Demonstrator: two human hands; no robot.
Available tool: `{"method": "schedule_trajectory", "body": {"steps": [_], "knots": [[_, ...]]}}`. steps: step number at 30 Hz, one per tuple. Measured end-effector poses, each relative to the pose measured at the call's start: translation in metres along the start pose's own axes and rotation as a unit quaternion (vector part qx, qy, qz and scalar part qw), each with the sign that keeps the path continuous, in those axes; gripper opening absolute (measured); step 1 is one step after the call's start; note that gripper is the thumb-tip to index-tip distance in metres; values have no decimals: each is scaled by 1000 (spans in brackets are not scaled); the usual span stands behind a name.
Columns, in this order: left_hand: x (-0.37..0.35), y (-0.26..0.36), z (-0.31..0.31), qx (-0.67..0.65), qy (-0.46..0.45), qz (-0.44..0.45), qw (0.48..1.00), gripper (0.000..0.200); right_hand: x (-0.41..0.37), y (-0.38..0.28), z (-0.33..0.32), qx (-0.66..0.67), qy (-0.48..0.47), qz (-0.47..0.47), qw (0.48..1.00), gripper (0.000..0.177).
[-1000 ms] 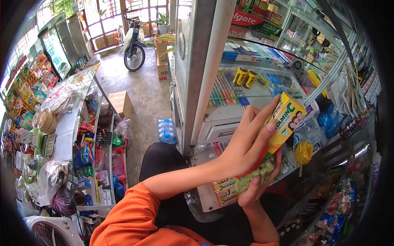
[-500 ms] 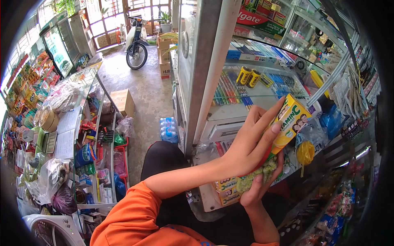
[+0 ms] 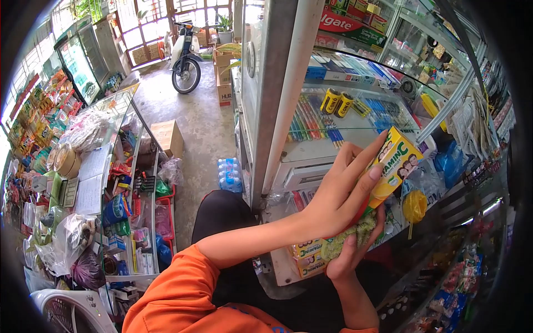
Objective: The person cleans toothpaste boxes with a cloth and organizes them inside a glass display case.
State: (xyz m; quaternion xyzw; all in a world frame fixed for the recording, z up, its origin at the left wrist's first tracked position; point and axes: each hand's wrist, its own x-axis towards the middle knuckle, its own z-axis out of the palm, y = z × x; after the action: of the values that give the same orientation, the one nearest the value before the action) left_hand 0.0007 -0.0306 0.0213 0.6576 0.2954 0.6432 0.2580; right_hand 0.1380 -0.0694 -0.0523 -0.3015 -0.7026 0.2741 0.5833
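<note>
A yellow box (image 3: 397,164) marked "Vitamin C" is tilted up in front of me. My left hand (image 3: 338,194) grips it, with fingers stretched along its side. Just below, my right hand (image 3: 350,255) is closed around a fuzzy green cloth (image 3: 335,248) at the lower end of the box. The palm side of my left hand and part of the cloth are hidden. More yellow Vitamin C boxes (image 3: 308,260) are stacked on a white surface (image 3: 281,266) beside the cloth.
To the right stands a glass case with pens (image 3: 311,119), two yellow batteries (image 3: 337,103) and a yellow bag (image 3: 414,206) hanging by it. A metal post (image 3: 272,83) rises ahead. At left is a cluttered glass counter (image 3: 119,105); a motorbike (image 3: 186,64) is parked beyond.
The view has shifted very slightly. Both hands keep nearly the same pose on the box and the cloth.
</note>
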Motion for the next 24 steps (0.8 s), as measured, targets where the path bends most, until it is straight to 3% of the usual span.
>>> {"method": "schedule_trajectory", "body": {"steps": [2, 7, 12, 24], "knots": [[-1, -1, 1, 2, -3, -1, 1000, 57, 2, -4, 1, 4, -3, 4, 1000, 88], [-7, -4, 15, 0, -25, 13, 1000, 58, 21, -16, -2, 4, 94, -17, 995, 86], [-9, 0, 23, -15, -40, 10, 999, 58, 40, -23, -8, 0, 148, -51, 988, 72], [-9, 1, 18, -11, -32, 14, 999, 59, 45, -34, -1, 25, 139, -17, 990, 81]]}}
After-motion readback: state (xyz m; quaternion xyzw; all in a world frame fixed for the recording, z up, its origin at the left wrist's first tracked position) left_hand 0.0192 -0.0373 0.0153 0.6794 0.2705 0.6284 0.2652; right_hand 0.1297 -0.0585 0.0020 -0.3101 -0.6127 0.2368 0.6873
